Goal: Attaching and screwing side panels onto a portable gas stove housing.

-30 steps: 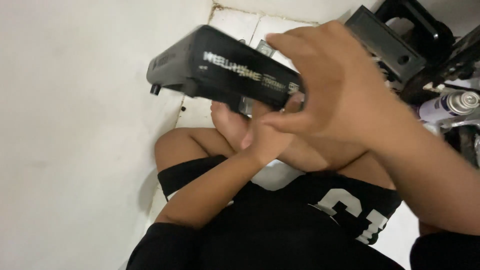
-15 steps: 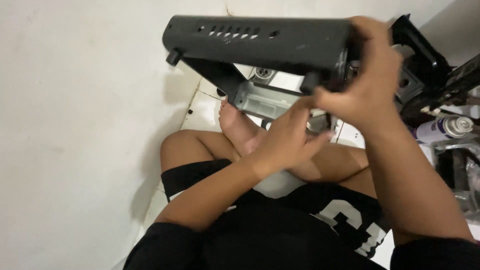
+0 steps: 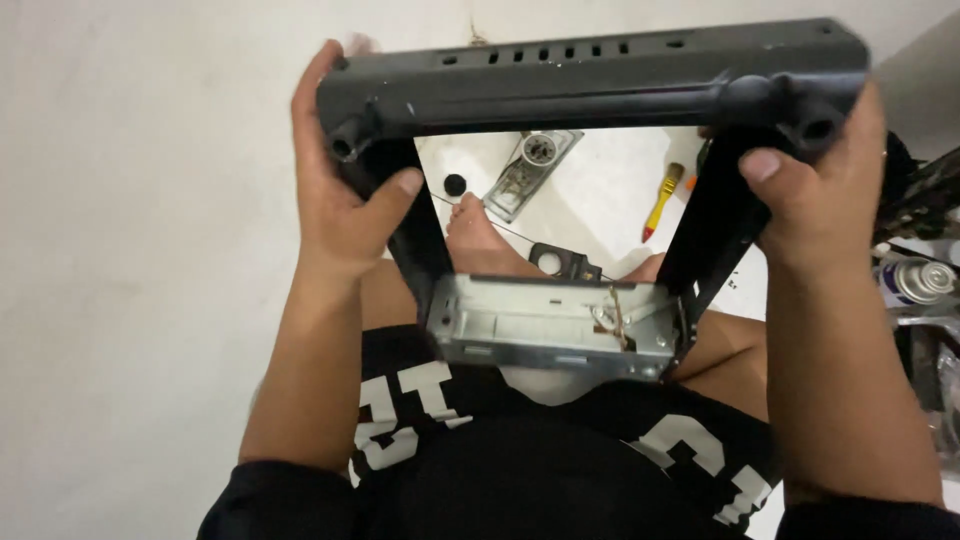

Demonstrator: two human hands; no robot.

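Holding black frame (image 3: 600, 75) — left hand (image 3: 345, 215), right hand (image 3: 820, 200) grips clamped on ends.

Both arms extended forward, forearms roughly parallel. Left hand (image 3: 340, 195) and right hand (image 3: 815, 195) raised, fingers curled closed in a grip, thumbs facing camera.
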